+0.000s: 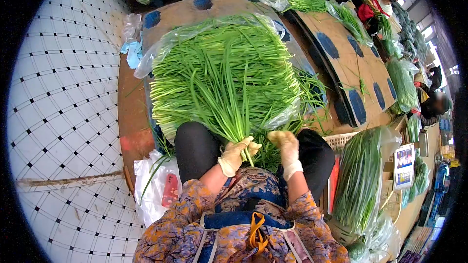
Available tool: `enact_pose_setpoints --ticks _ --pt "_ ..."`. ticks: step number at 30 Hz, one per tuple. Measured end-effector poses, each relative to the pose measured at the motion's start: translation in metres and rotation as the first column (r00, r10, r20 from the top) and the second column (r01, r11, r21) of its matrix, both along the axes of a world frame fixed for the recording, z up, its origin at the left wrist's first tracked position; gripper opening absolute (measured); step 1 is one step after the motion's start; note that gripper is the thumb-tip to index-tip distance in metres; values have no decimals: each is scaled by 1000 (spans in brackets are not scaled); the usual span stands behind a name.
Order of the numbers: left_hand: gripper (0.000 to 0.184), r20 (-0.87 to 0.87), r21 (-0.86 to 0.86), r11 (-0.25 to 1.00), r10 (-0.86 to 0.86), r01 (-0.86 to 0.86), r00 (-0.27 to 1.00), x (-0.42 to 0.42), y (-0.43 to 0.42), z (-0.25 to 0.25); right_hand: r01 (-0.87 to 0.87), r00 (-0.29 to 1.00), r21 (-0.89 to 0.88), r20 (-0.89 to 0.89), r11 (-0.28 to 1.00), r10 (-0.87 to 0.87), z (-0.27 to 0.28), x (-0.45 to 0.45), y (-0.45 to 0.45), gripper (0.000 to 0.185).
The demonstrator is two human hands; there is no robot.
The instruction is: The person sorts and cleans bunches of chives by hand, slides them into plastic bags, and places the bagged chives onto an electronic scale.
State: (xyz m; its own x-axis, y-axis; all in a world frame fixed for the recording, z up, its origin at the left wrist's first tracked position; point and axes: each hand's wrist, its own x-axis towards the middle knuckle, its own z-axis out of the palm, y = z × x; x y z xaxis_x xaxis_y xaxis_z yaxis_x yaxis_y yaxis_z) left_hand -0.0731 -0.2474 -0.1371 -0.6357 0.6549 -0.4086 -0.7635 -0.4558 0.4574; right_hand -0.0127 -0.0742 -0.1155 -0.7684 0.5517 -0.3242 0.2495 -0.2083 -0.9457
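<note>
My left hand (235, 156), in a pale glove, is wrapped round the lower stems of a bunch of long green leaves (229, 102). The bunch fans out away from me over a wide pile of the same greens (185, 68), which lies on clear plastic (146, 63). Just right of the stems, my right hand (285, 143), also gloved, has its fingers curled in above loose leaves between my knees. What it holds, if anything, is too small to make out.
A white crate (339, 140) and bagged greens (360, 180) stand at my right. A red phone (170, 190) rests on white plastic at my left. Boards (341, 44) lie beyond the pile. Two people (382, 5) sit farther off at the right.
</note>
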Motion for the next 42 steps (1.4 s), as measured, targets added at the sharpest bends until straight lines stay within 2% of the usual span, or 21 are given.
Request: enact_pose_setpoints --ticks 2,3,4,6,8,9,11,12,13,14,15,17,21,24,25,26,30,32,33,34,42 --pt "24 -30 -73 997 -41 39 999 0 0 -4 -127 972 332 232 935 50 -31 16 44 20" --pt "19 -36 -117 993 -36 31 999 1 1 6 -313 929 676 365 667 66 -25 22 48 28" --pt "19 -41 -116 993 -43 38 998 2 4 9 -471 875 845 485 254 11 -14 27 50 40" --pt "14 -133 -291 957 -60 19 989 6 10 12 -377 924 864 374 333 77 5 21 36 71" --pt "18 -140 -349 936 -96 41 985 12 15 10 -389 917 490 121 780 381 -2 10 12 90" --pt "25 -308 -529 848 -138 -48 941 19 19 18 -478 878 247 110 843 466 21 2 -10 98" --pt "45 -535 -726 669 -407 -156 740 29 23 15 -541 841 288 220 791 495 23 -17 -43 94" --pt "58 -589 -770 610 -567 -187 576 34 23 1 -444 896 234 95 865 435 -1 -21 -48 79" --pt "67 -662 -717 658 -538 -230 522 44 20 4 -371 928 -14 28 928 371 -1 -23 -48 59" --pt "76 -729 -658 704 -503 -269 465 51 17 6 -288 956 -267 -21 920 293 -2 -24 -48 40" --pt "76 -727 -660 703 -508 -265 462 56 13 8 -283 957 -270 -23 920 288 -1 -21 -47 40" --pt "87 -681 -731 626 -653 -271 332 62 6 11 -224 974 -572 -148 789 169 7 -15 -47 28" --pt "85 -718 -694 687 -634 -216 287 78 6 15 -81 995 -700 -101 709 14 8 -4 -47 29" --pt "84 -793 -608 776 -584 -168 173 73 0 41 -201 972 -679 -225 706 61 14 3 -34 32" --pt "74 -592 -428 897 -370 109 716 77 0 48 -258 957 -711 -281 654 72 17 5 -30 36" --pt "57 -631 -349 937 -244 11 736 75 2 38 -309 936 -637 -337 707 105 19 6 -30 38" --pt "44 -266 -361 884 -403 297 876 52 7 48 -428 903 -425 -244 798 354 38 8 -33 39" --pt "35 -76 -224 887 -428 403 900 40 4 33 -457 889 -331 -159 825 429 13 6 -27 40" --pt "28 -54 -113 928 -363 356 930 39 3 27 -404 898 -511 -64 759 435 8 9 -20 44" --pt "27 -25 -23 942 -336 335 942 38 -1 25 -420 890 -399 -5 815 456 20 13 -15 45" --pt "30 -75 -224 943 -267 245 961 42 -3 21 -47 996 124 81 991 37 25 24 -4 16"
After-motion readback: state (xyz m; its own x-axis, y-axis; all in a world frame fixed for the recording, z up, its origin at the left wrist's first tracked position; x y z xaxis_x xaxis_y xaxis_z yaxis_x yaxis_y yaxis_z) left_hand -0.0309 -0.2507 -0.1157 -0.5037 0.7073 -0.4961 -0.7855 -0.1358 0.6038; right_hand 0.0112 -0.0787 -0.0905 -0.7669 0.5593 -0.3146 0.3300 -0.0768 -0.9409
